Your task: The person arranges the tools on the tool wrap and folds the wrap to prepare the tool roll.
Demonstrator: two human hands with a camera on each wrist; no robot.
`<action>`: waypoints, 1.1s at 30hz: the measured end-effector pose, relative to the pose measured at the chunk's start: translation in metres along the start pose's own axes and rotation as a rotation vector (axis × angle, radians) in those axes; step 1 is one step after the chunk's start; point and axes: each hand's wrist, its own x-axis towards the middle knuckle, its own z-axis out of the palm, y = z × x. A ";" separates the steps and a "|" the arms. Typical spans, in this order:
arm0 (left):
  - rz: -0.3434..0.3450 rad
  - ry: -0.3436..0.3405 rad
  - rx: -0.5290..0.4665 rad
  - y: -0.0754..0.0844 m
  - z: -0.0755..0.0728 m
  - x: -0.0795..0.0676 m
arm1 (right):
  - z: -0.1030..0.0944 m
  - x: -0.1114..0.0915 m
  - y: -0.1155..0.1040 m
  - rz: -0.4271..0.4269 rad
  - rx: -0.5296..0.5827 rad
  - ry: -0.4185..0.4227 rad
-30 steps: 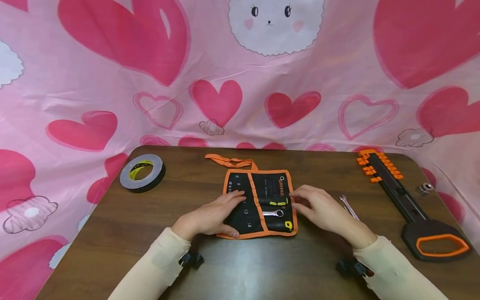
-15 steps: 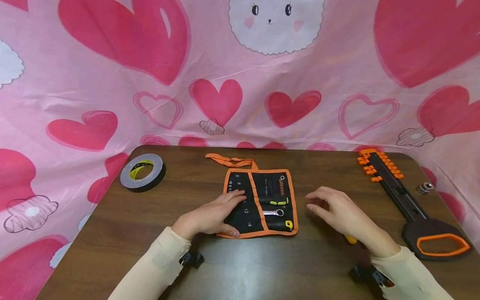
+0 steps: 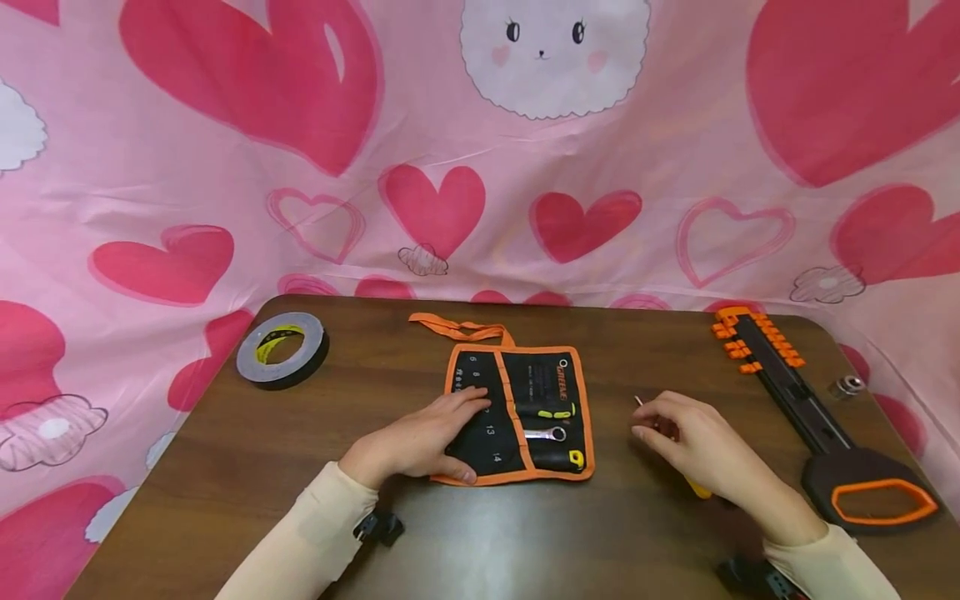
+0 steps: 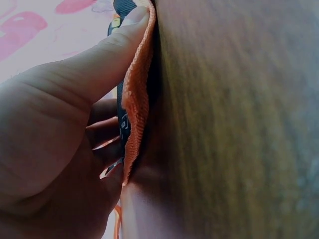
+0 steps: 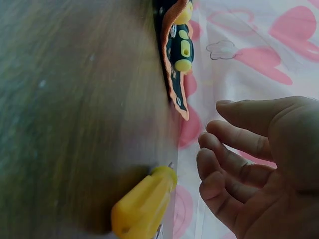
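Note:
My left hand (image 3: pixel 416 437) rests on the left part of a black, orange-edged tool pouch (image 3: pixel 551 375). In the left wrist view its thumb lies along the pouch's orange edge (image 4: pixel 137 99). A wrench (image 3: pixel 555 434) and black-and-yellow handles (image 3: pixel 576 459) lie in the pouch's right pockets. Off to the pouch's right, my right hand (image 3: pixel 693 437) hovers with loosely bent fingers and nothing in its grasp. Beside it, partly hidden from the head camera, lies a yellow-handled tool (image 5: pixel 144 204), which looks like a screwdriver. A thin metal tip (image 3: pixel 638 400) shows by the right fingertips.
A roll of tape (image 3: pixel 283 348) lies at the table's back left. On the right is a long black-and-orange tool with a loop handle (image 3: pixel 870 492), with a metal socket (image 3: pixel 850 386) near it. An orange strap (image 3: pixel 461 327) trails behind the pouch. A pink heart-print cloth (image 3: pixel 510 225) hangs behind.
My right hand has drawn away from the pouch's right edge, moving right and toward me, over the yellow-handled tool. The wrench seen beside it earlier is now hidden. My left hand stays put.

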 end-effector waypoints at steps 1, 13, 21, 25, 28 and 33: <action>0.002 0.001 -0.005 0.000 0.000 0.000 | 0.000 -0.002 0.001 0.006 -0.006 0.009; 0.001 0.002 -0.005 0.000 -0.002 -0.001 | 0.001 -0.018 0.014 -0.017 -0.063 0.094; 0.004 0.010 0.039 0.002 -0.003 0.000 | -0.001 -0.033 0.023 0.019 -0.063 0.119; 0.024 0.020 0.072 0.003 -0.004 0.000 | -0.001 -0.039 0.025 0.017 -0.073 0.141; 0.029 0.017 0.069 0.003 -0.006 0.001 | 0.000 -0.042 0.027 0.017 -0.080 0.156; 0.014 0.009 0.051 0.002 -0.010 0.004 | 0.001 -0.046 0.028 0.051 -0.103 0.157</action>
